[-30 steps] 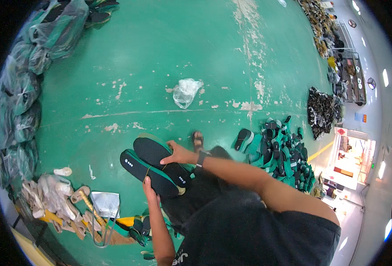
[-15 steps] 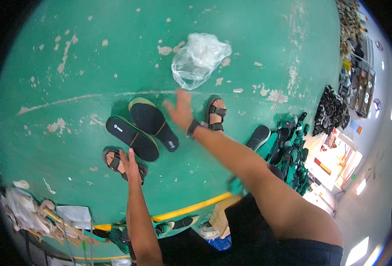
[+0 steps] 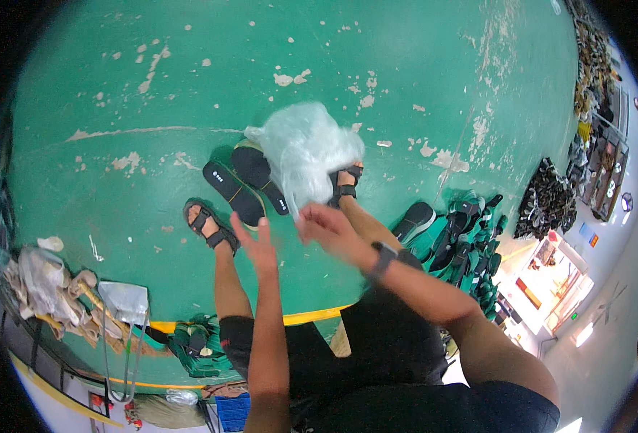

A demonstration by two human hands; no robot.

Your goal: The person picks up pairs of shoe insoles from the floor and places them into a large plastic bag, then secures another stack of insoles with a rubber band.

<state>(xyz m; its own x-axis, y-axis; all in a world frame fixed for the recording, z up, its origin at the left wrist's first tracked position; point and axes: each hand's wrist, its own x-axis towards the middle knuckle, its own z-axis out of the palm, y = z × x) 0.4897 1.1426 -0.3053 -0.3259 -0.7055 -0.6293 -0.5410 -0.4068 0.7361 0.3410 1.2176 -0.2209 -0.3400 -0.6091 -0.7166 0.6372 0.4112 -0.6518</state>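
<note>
Clear plastic bag [image 3: 308, 148], blurred and billowing, pinched at its near end by the right hand [image 3: 330, 231]. From here I see it beside two black insoles [image 3: 233, 193], which lie side by side on the green floor [image 3: 153, 94] between sandalled feet, the bag hiding part of one. The left hand [image 3: 259, 252], fingers spread and empty, hovers by their near ends. I'd judge the step as taking up the bag; next calls for both hands finding its mouth, which I can't make out.
</note>
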